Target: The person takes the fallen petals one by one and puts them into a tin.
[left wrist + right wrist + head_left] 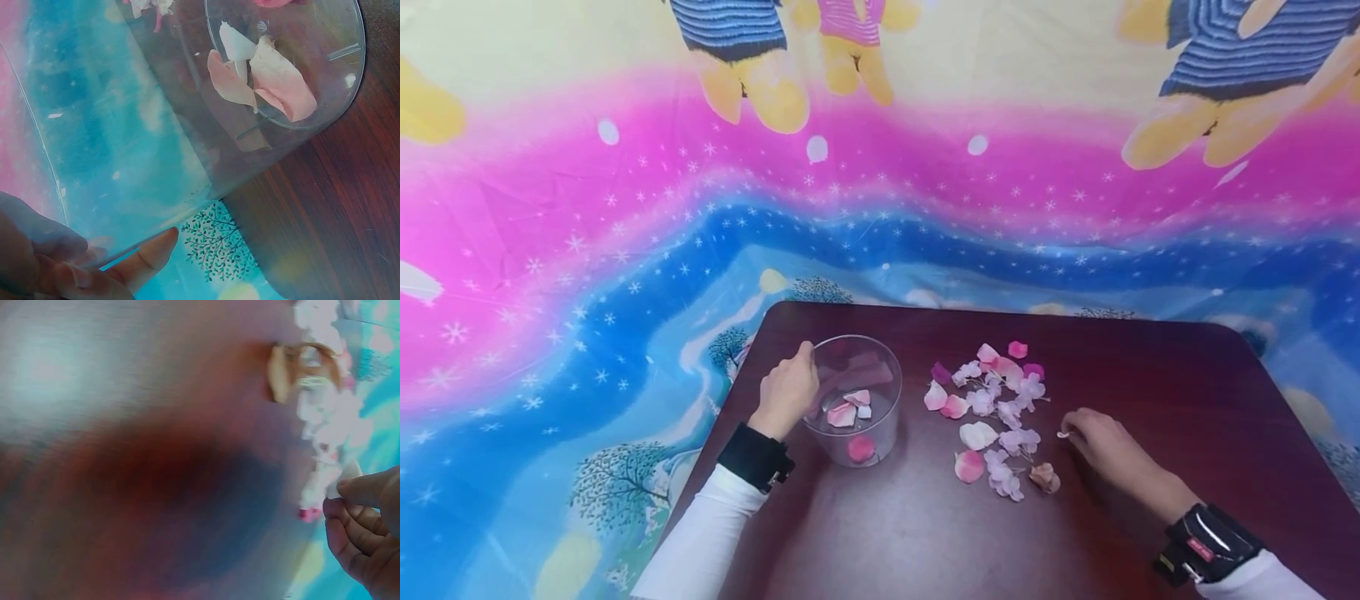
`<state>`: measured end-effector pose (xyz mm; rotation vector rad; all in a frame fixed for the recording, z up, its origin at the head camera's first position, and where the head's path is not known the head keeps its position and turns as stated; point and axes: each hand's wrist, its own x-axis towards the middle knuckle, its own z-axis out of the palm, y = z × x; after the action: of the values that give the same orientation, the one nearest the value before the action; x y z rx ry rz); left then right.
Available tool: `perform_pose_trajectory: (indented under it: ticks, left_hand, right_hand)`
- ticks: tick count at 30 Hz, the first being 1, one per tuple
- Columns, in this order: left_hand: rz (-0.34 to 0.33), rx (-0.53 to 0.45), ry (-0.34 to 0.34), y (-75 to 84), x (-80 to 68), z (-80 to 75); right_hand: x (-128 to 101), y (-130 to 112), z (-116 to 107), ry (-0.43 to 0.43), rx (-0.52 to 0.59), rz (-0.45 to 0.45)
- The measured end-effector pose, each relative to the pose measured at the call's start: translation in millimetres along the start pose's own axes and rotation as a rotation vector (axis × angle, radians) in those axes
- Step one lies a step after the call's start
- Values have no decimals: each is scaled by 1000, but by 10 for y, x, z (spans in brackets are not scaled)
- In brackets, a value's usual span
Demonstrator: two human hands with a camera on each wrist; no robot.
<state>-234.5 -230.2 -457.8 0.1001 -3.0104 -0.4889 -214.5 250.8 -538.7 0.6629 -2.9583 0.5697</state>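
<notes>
Your left hand (786, 393) grips the clear plastic cup (857, 398) at its rim; your right hand (1101, 446) pinches a small white petal (1063, 434) beside the petal pile (992, 412).

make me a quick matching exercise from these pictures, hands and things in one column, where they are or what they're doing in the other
Column one:
1. left hand
2. right hand
3. clear cup
4. loose petals

Column two:
A. scattered on the dark table
B. pinches a small white petal
C. holds a few pink petals inside
D. grips the side of the cup

Pairs: 1-D, 2-B, 3-C, 4-A
</notes>
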Motion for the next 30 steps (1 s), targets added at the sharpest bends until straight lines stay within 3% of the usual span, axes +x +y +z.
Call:
perform_pose_trajectory:
  ticks: [13, 22, 30]
  left_hand:
    - [3, -7, -2, 11, -6, 0]
    - [-9, -5, -9, -8, -18, -4]
    - [1, -8, 2, 1, -21, -9]
  right_hand:
    - [265, -371, -433, 294, 8, -194]
    - [508, -805, -541, 368, 64, -264]
    - [690, -1139, -607, 356, 84, -314]
